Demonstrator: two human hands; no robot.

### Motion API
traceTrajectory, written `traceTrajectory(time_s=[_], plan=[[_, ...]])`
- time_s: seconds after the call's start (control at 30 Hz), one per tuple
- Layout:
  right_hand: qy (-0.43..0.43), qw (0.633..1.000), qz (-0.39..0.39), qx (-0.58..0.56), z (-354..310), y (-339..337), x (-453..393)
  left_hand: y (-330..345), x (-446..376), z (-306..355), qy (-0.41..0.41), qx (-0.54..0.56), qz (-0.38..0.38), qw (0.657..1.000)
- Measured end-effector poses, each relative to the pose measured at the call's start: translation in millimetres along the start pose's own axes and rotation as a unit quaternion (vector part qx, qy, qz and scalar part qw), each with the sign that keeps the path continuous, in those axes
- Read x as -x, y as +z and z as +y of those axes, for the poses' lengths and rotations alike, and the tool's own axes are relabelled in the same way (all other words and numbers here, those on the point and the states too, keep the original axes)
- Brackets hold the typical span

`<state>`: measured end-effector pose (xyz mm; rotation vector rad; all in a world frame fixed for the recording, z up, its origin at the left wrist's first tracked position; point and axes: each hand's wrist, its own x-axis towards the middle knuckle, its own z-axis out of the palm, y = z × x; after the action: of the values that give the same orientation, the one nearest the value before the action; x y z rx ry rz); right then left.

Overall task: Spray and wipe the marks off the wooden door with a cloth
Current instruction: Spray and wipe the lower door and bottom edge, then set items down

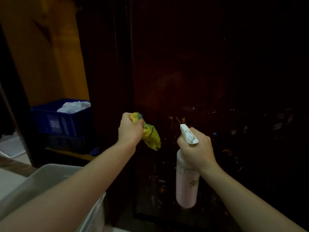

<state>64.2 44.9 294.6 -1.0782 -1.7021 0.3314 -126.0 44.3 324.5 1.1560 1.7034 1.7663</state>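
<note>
A dark wooden door (pixel 192 72) fills the middle and right of the view, dimly lit, with pale specks and marks across its lower half. My left hand (pixel 129 129) grips a crumpled yellow and green cloth (pixel 151 134) just in front of the door's left edge. My right hand (pixel 196 149) holds a pale pink spray bottle (pixel 186 185) by its neck, fingers curled round the white trigger head (pixel 188 133). The nozzle points up at the door, and a thin streak shows at its tip.
A blue plastic crate (pixel 61 119) with white cloth inside stands at the left, behind a lighter wooden panel (pixel 43 47). A grey plastic tub (pixel 50 180) sits at the lower left under my left forearm. The right side is very dark.
</note>
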Motion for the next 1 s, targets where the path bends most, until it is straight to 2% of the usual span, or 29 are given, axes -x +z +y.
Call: traceTrajectory(time_s=[0.07, 0.2, 0.3, 0.4, 0.47, 0.57, 0.7, 0.83, 0.9, 1.0], plan=[[0.006, 1.0, -0.001, 0.0, -1, 0, -1, 4, -1, 2, -0.009, 0.013, 0.002, 1.0], [0.015, 0.998, -0.068, -0.011, -3, -2, -3, 11, -1, 4, -0.031, 0.025, 0.001, 0.999], [0.033, 0.992, -0.103, -0.06, -4, -2, -3, 15, 1, 7, -0.105, 0.066, -0.022, 0.992], [0.024, 0.997, -0.066, -0.041, -2, -1, -2, 15, 5, 10, -0.2, 0.153, -0.074, 0.965], [0.011, 0.999, -0.031, -0.022, 0, -1, 0, 15, 5, 8, -0.215, 0.157, -0.114, 0.957], [0.015, 1.0, -0.011, -0.014, 3, -2, 1, 15, 3, 2, -0.166, 0.092, -0.116, 0.975], [0.039, 0.997, -0.059, -0.015, 6, -5, 0, 18, -1, -9, -0.08, 0.034, -0.053, 0.995], [0.069, 0.992, -0.089, -0.05, 9, -4, 2, 18, -5, -12, 0.001, -0.029, -0.008, 1.0], [0.062, 0.994, -0.076, -0.044, 10, -2, 4, 18, -7, -12, 0.041, -0.054, 0.015, 0.998], [0.031, 0.999, -0.03, -0.009, 10, 2, 6, 22, -9, -12, 0.058, -0.049, 0.022, 0.997]])
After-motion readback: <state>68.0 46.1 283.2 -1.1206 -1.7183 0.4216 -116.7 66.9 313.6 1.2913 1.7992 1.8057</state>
